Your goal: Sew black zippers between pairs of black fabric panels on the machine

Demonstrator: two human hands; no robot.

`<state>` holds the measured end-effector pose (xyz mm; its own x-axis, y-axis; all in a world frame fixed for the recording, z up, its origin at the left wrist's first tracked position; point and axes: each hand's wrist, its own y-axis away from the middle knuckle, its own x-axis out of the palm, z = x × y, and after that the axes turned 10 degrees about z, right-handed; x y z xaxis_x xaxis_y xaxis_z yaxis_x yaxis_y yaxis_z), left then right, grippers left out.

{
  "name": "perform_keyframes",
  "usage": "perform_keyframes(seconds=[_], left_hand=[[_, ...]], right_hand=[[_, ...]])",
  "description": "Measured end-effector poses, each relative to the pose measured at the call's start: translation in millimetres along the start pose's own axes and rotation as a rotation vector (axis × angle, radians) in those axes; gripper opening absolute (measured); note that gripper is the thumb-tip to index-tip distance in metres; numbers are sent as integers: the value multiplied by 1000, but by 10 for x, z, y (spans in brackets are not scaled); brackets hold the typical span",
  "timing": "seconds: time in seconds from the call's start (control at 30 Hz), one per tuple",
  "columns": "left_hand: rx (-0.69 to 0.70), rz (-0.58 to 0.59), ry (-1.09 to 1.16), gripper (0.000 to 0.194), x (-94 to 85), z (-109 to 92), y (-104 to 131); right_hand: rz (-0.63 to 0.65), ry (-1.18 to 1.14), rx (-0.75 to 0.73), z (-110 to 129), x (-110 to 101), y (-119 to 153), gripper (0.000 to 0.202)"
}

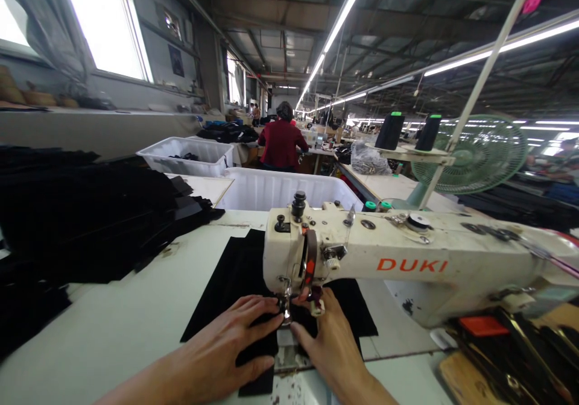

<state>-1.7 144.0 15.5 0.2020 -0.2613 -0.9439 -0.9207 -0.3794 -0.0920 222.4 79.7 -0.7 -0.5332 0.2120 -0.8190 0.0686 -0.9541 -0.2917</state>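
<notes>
A piece of black fabric (pixel 235 272) lies flat under the head of a cream sewing machine (pixel 344 242) marked DUKI. The metal presser foot (pixel 286 313) stands between my two hands at the fabric. My left hand (pixel 239 332) rests on the cloth left of the foot, fingers stretched forward and thumb spread apart. On the other side, my right hand (pixel 332 339) lies on the fabric with its thumb apart near the foot. Its fingers reach behind the machine's head and are partly hidden.
Stacked black fabric (pixel 90 212) covers the table's left side. White plastic bins (pixel 289 188) stand behind the machine. Scissors and tools (pixel 511 357) lie at the right front. Thread cones (pixel 389 131) and a green fan (pixel 474 152) are at right. A person in red (pixel 283 143) sits ahead.
</notes>
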Motion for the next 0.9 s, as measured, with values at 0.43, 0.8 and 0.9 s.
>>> perform_keyframes(seconds=[0.43,0.8,0.9], left_hand=[[23,34,-140,52,38,21,-14],[72,-93,-71,45,95,-5,-50],[73,-152,-2,39,136,9,-119]], right_hand=[[31,324,-83,-101,179,-253,18],[13,269,-273,-138,-169,-4,35],[10,255,-429,-142,-95,-5,25]])
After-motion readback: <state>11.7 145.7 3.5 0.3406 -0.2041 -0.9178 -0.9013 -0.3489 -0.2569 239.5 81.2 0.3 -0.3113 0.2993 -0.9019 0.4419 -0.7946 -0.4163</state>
